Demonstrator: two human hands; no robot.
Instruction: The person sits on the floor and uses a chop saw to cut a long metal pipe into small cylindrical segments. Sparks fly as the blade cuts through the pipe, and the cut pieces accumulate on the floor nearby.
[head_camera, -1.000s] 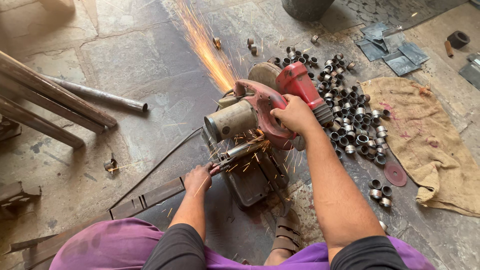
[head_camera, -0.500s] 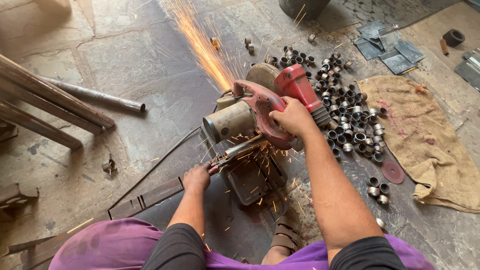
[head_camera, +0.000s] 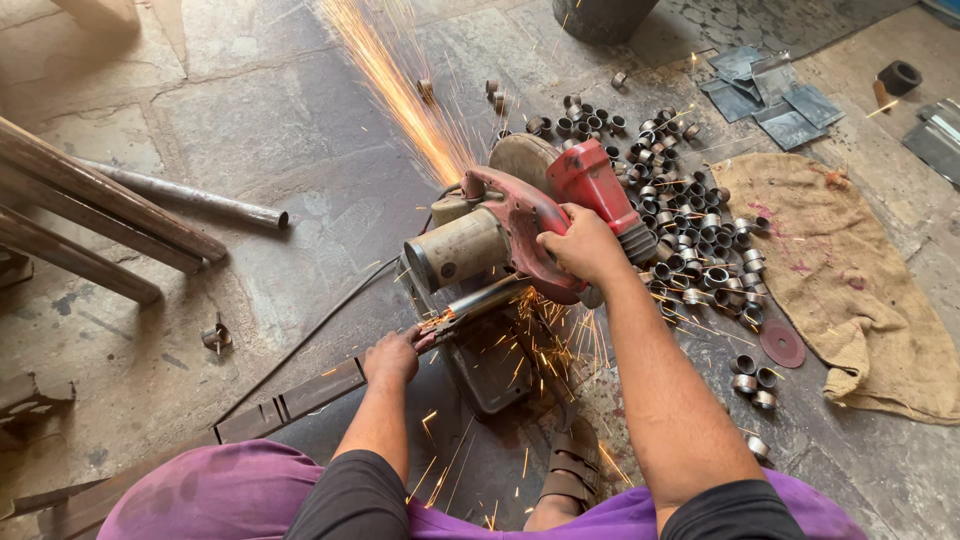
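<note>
A red chop saw (head_camera: 520, 225) sits on the stone floor in the middle of the view. My right hand (head_camera: 580, 247) is shut on its handle, pressing the blade down. A metal pipe (head_camera: 478, 300) lies across the saw's base under the blade. My left hand (head_camera: 392, 357) grips the near end of that pipe. A stream of orange sparks (head_camera: 400, 90) shoots up and to the left from the cut, and smaller sparks scatter toward my legs.
A heap of several short cut pipe rings (head_camera: 680, 230) lies right of the saw, beside a burlap sack (head_camera: 850, 270) and a red cutting disc (head_camera: 782, 343). Long pipes (head_camera: 100, 215) lie at left. Flat metal plates (head_camera: 770, 95) are far right. My sandalled foot (head_camera: 572, 465) rests by the saw base.
The saw head has stayed pressed on the pipe and sparks keep flying. My view has shifted slightly. Both hands keep their grips.
</note>
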